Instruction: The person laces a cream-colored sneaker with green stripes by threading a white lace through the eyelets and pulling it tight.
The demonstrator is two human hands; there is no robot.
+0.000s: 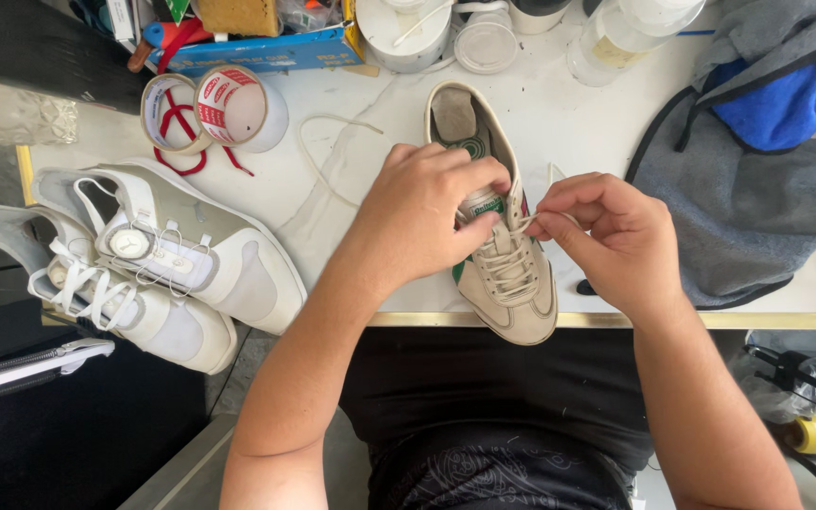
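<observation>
The light is bright and even, and it seems to come from above. The white worktop (606, 123) looks almost washed out toward 12 o'clock. Shadows are soft and short. Focus is sharp; corners toward 7 o'clock are dark.

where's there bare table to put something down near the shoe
Bare table lies between the tape rolls and the beige shoe, crossed by a loose lace. A smaller patch sits between the shoe and grey cloth. The back edge is crowded with containers.

Bare white table (351, 123) lies open at centre frame; two white sneakers (172, 255) block the left, tape rolls (214, 109) the upper left, grey cloth (748, 198) the right.
</observation>
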